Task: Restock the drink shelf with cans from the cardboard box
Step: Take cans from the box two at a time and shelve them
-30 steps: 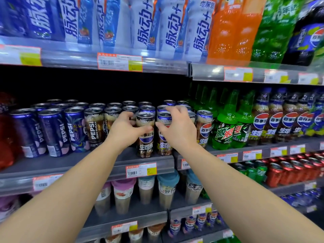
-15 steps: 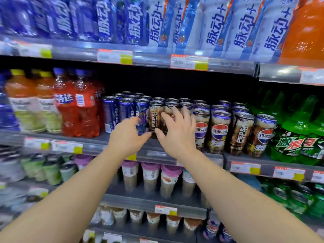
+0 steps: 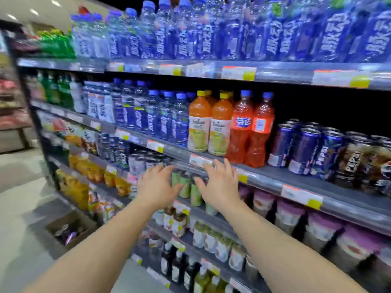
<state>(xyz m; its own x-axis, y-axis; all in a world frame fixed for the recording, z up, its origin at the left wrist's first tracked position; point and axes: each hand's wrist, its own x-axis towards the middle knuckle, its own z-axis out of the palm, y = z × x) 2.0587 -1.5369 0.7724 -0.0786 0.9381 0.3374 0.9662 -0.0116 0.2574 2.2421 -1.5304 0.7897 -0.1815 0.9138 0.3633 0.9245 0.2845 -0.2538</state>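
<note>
Blue and dark Pepsi cans point(image 3: 304, 149) stand in rows on the drink shelf point(image 3: 275, 176) at the right. My left hand point(image 3: 156, 187) and my right hand point(image 3: 220, 185) are stretched out side by side in the air, left of the cans, fingers spread and holding nothing. Both hover in front of the shelf's front rail, over green cans one shelf lower. An open cardboard box point(image 3: 69, 231) with several cans inside sits on the floor at the lower left, beside the shelving.
Orange and red bottles point(image 3: 230, 127) stand just left of the cans, blue bottles point(image 3: 148, 115) further left and on the shelf above. Lower shelves hold cups, small bottles and yellow packs. The aisle floor point(image 3: 21, 199) runs along the left.
Both hands have left the cans they held on the shelf and now hang open and apart from them. The view has swung left, bringing the floor box into sight.
</note>
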